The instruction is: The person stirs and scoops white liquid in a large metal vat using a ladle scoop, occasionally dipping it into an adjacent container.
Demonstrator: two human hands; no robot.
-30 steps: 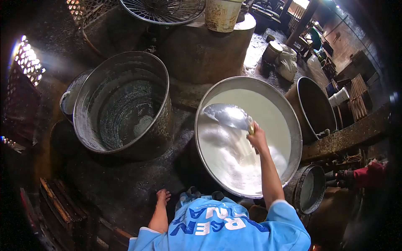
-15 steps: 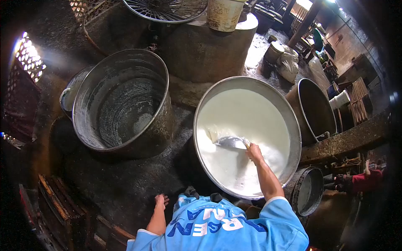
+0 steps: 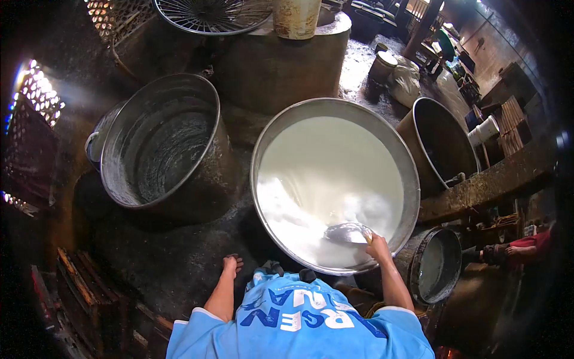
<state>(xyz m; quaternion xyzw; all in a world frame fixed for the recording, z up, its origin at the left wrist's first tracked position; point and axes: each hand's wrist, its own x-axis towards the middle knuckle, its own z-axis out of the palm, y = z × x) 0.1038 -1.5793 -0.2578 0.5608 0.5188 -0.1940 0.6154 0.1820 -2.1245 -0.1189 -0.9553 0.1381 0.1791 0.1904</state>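
Observation:
A big round metal vat [image 3: 261,128] full of whitish, milky liquid [image 3: 335,161] is in front of me. My right hand [image 3: 376,246] is closed round the short handle of a shiny metal scoop [image 3: 345,233] at the near right side of the vat. The scoop's bowl is partly sunk in the liquid, so its lower part is hidden. My left hand [image 3: 232,263] hangs low over the dark floor, left of the vat and apart from it. It holds nothing, and its fingers are loosely bent.
A large metal pot [image 3: 212,149] coated with white residue stands at left. Beyond the vat, a stained bucket [image 3: 296,18] and a wire rack [image 3: 212,15] rest on a rounded block [image 3: 281,72]. Two more drums [image 3: 412,134], [image 3: 421,269] flank the right side. Another person's red sleeve [image 3: 535,240] shows far right.
My right hand has drawn the scoop from the middle of the vat toward me and slightly right. My view has shifted a little, and my left hand's fingers are more bent.

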